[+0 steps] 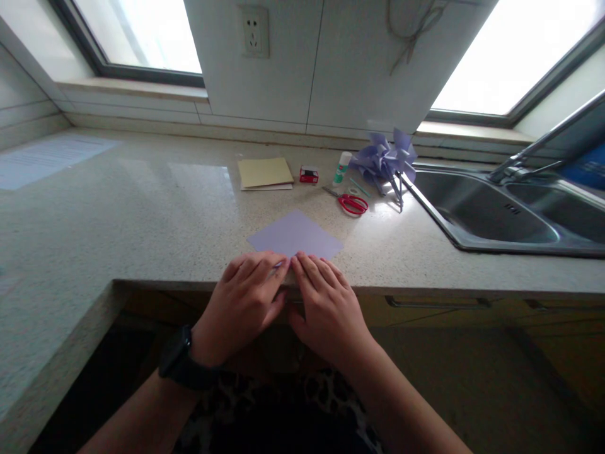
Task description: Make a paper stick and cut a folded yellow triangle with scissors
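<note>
A sheet of light purple paper (297,234) lies on the counter near its front edge, turned so that one corner points away from me. My left hand (253,284) and my right hand (326,299) meet at its near corner, with fingertips almost touching each other. Both sets of fingers are bent and pressed together on the paper, which seems folded or rolled up there. A small bit of purple shows at the left fingertips. The rest of that near edge is hidden under my hands.
Beyond the sheet are a yellow paper stack (265,173), a small red box (309,174), a glue stick (342,168), red-handled scissors (352,203) and purple paper pinwheels (385,161). A steel sink (460,243) is at right; printed sheets (51,159) lie far left.
</note>
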Available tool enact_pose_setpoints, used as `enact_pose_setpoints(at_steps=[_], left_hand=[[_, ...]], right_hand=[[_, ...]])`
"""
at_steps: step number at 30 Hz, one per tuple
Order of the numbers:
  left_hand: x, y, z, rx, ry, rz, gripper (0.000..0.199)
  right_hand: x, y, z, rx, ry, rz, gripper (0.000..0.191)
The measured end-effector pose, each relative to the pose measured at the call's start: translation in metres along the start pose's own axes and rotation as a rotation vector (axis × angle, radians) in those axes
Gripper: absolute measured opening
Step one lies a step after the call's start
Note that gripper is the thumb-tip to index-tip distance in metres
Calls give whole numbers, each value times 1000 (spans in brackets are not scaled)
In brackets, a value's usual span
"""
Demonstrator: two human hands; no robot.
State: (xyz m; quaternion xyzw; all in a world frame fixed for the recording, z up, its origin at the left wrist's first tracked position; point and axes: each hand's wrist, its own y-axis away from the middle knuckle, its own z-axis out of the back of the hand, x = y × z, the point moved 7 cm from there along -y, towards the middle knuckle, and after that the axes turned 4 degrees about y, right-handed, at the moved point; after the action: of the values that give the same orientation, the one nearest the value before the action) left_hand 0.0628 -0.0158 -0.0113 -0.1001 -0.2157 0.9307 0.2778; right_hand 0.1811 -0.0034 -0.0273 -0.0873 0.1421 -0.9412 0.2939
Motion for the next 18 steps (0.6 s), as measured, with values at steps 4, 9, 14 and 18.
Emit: enact_pose_setpoints(at_steps=[4,9,14,18], left_hand=[[-18,8,-2,-52,-27,151,50],[-30,12,-19,-43,4,140,56],[-26,8,-23,-14,-39,134,56],[-25,3,-23,-4,-62,109,56]], right_hand=[[-1,4,-2,-16,-17,13,66],[-6,4,-3,-50,-41,16,61],[-9,2,-2,-40,-54,-17,62],[-8,1,-3,-35,-38,-65,59]])
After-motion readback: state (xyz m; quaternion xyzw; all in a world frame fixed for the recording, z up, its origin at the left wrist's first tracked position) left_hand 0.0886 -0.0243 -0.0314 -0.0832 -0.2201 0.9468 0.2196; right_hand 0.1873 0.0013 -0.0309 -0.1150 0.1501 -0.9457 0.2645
